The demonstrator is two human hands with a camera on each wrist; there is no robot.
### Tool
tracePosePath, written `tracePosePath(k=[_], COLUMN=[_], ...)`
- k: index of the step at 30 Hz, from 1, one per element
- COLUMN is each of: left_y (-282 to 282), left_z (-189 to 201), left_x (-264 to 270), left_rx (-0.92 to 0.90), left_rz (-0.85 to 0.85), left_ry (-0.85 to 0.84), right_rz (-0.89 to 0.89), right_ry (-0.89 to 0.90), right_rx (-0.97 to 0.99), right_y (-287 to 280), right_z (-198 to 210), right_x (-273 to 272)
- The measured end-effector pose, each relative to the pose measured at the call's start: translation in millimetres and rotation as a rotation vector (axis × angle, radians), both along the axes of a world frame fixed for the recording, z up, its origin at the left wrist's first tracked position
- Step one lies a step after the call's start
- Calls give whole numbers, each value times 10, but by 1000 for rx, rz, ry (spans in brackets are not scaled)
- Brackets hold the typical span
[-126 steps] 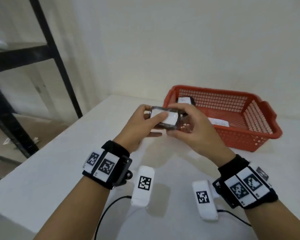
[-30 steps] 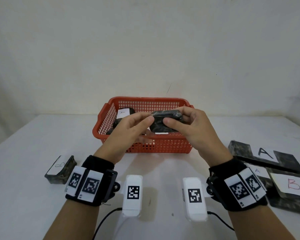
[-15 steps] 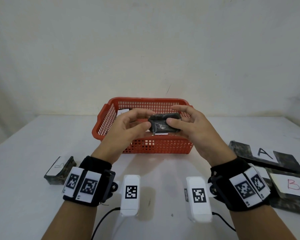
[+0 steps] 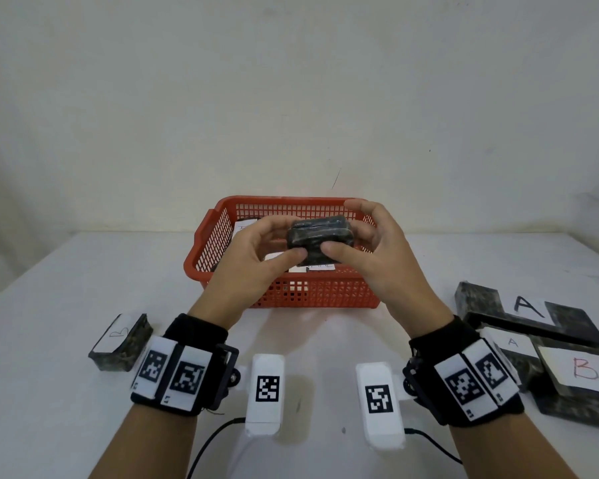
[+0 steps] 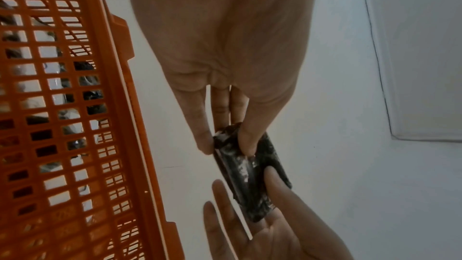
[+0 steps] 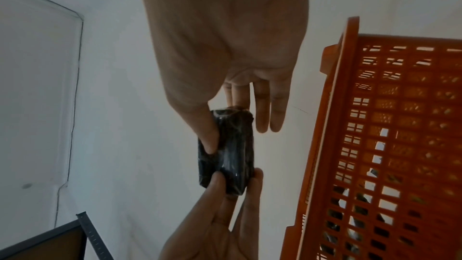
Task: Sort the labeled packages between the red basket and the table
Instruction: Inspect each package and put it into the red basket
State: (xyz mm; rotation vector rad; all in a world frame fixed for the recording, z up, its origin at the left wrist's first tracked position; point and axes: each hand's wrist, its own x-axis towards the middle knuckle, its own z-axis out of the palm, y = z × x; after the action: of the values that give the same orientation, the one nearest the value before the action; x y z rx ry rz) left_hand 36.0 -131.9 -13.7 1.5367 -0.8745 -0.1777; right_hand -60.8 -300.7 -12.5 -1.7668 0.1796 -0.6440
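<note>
A small dark wrapped package (image 4: 320, 238) hangs in the air above the front of the red basket (image 4: 291, 295). Both hands pinch it: my left hand (image 4: 277, 242) at its left end, my right hand (image 4: 353, 236) at its right end. Its label is turned away from the head view. In the left wrist view the package (image 5: 250, 173) sits between thumb and fingers of both hands; the right wrist view shows the same package (image 6: 228, 151). Inside the basket lie more packages with white labels (image 4: 312, 267), partly hidden by my hands.
On the white table (image 4: 49, 271) a B-labeled package (image 4: 120, 342) lies at the left. At the right lie packages marked A (image 4: 529, 311), a smaller A (image 4: 510, 344) and B (image 4: 581, 371). A wall stands behind the basket.
The head view swung from a side angle to face the basket. Over the last second the package was turned in both hands and came slightly lower and closer.
</note>
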Motion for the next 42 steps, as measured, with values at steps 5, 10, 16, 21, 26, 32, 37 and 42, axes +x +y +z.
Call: tracePosePath(k=[5,10,16,21,26,32,37,42], left_y=[27,-14,-10,-22,-13,-35,-77,-41], left_z=[41,-25,-30,-43,-36,-23,-44,-94], left_x=[-22,-22,-25,-3,-1,-53,-66,-3], left_rx=[-91,-71,-6,3,-82,-65,-56,77], left_rz=[-21,-64,-108,-84,-18,10,-59,-43], left_ry=[-45,-59,-91,-156,-225,-363,-332,-373], right_rz=[153,37,-18,9,59,164,73,10], right_ry=[119,117,7,49,198,236,202,126], right_rx=[68,111,208,282,242,171,233,293], right_y=[23,25,-24,-57,-52,-10,-4,-48], right_z=[40,-3,-35,-23,-26,22,-18,7], right_x=[-25,27,58,48,12,-24,30,27])
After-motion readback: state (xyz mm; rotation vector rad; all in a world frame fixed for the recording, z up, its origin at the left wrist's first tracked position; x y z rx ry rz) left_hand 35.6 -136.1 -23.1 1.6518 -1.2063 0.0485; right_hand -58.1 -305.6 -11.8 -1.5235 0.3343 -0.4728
